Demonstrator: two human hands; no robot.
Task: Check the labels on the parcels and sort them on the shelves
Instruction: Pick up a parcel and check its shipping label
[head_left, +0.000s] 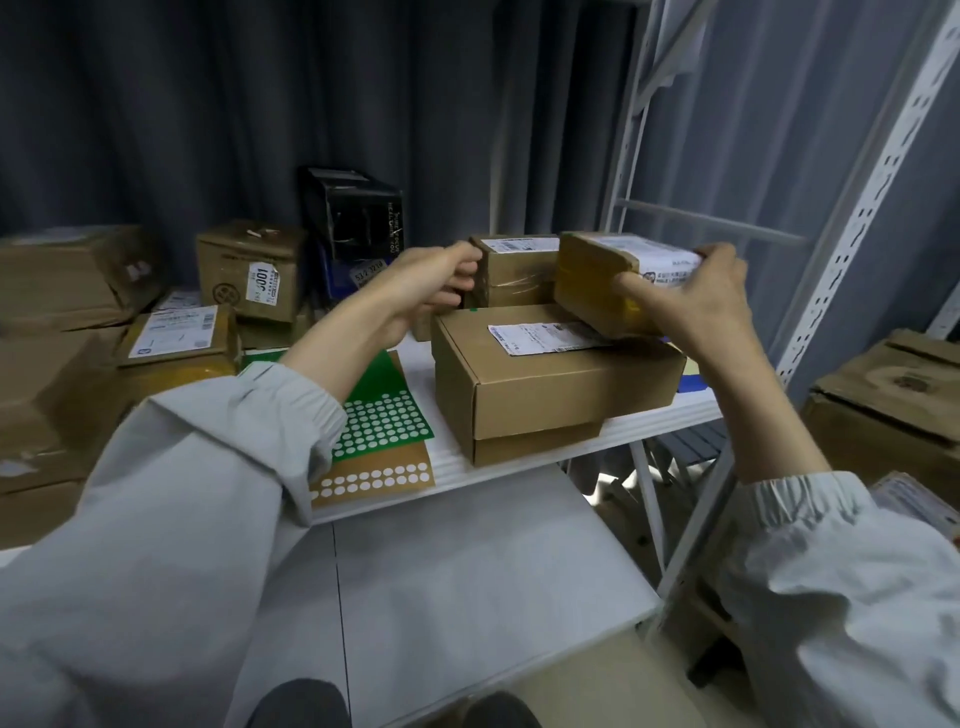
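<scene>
A white shelf (524, 467) before grey curtains (208, 104) bears stacked parcels. The right hand (696, 306) grips a taped labelled parcel (608, 280), tilted on a flat carton (545, 384). The left hand (431, 291), fingers curled, touches a small box (514, 275) behind. Green sticker sheets (379, 415) lie nearby.

right hand (696, 301) grips tilted parcel (602, 280) | left hand (431, 286) curled, empty
</scene>
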